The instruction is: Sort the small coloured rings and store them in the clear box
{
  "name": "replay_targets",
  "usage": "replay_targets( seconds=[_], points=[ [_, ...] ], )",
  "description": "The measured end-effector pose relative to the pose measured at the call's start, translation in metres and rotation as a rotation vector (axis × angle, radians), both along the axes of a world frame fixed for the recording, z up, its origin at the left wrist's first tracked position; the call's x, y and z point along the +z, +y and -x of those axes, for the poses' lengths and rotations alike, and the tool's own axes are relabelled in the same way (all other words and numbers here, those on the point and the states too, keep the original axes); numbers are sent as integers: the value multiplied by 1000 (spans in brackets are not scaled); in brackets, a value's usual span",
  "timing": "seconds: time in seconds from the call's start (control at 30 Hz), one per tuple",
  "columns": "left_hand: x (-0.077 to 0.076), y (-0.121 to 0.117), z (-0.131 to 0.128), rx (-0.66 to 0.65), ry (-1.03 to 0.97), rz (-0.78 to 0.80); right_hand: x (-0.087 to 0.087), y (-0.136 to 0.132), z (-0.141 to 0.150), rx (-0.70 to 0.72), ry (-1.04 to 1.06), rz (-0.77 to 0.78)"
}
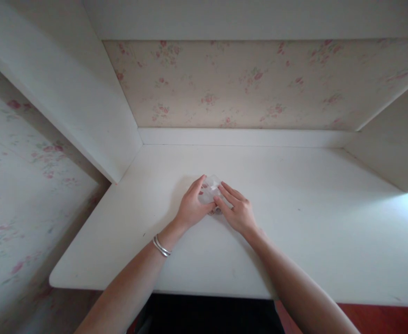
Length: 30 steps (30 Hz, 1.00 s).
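Note:
Between my two hands, on the white desk [204, 255], is a small clear plastic packet [211, 186]. I cannot tell whether it is a bag or a thin box. My left hand [195, 205] grips its left side, thumb across the near edge and fingers curved round the far corner. From the right, my right hand [237, 208] holds the other side, fingertips on top and thumb near the left thumb. Small round ring-like pieces [218, 210] show just below the thumbs, at the packet's near end. Fingers partly hide the packet's contents.
Two silver bangles [161, 247] circle my left wrist. A white side panel [95, 116] rises at the left, and another panel [395, 139] stands at the right. A low white ledge [245, 137] runs along the back, below flowered wallpaper [224, 83].

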State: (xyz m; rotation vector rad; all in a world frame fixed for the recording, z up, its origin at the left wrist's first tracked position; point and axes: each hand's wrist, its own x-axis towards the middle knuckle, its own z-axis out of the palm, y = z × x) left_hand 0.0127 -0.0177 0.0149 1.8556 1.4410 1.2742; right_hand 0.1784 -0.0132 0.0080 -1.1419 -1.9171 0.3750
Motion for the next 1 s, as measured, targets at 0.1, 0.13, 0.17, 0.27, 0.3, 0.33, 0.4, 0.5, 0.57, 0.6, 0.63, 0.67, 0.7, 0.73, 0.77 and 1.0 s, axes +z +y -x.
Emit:
replay_targets(
  seconds=[0.1, 0.13, 0.17, 0.27, 0.3, 0.33, 0.4, 0.5, 0.57, 0.6, 0.63, 0.67, 0.7, 0.73, 0.77, 1.0],
  points=[
    [1, -1, 0, -14, 2, -33, 1, -1, -1, 0, -1, 2],
    [1, -1, 0, -24, -2, -39, 1, -1, -1, -6, 3, 16],
    [0, 0, 0, -33, -7, -41, 2, -2, -2, -12, 11, 35],
    [-1, 1, -1, -42, -29, -40, 3, -3, -2, -32, 54, 92],
    [-2, 2, -1, -38, -36, -39, 3, -3, -2, -38, 69, 105],
    [-2, 2, -2, -33, -41, -37, 3, -3, -2, -47, 85, 114],
    [-1, 3, -3, -18, -36, -30, 2, -3, -1, -69, 118, 122],
    [3, 3, -4, -1, -2, -16, 1, -3, 2, -91, 163, 121],
    [4, 2, -4, 4, 14, -12, 3, -4, 4, -100, 188, 115],
    [4, 2, -3, 5, 15, -12, 4, -4, 4, -104, 201, 112],
    [4, 2, -3, 2, 11, -12, 5, -3, 5, -115, 217, 113],
    [3, 2, -3, -7, 3, -12, 7, -2, 4, -136, 241, 124],
    [2, 2, -3, -22, -9, -11, 8, 0, 3, -169, 273, 149],
    [0, 3, -2, -38, -27, -9, 9, 4, 1, -210, 316, 186],
    [-2, 4, -2, -52, -53, -7, 10, 8, -2, -258, 369, 230],
    [-14, 17, 7, -96, -287, 61, -1, 47, -52, -479, 449, 377]
  ],
)
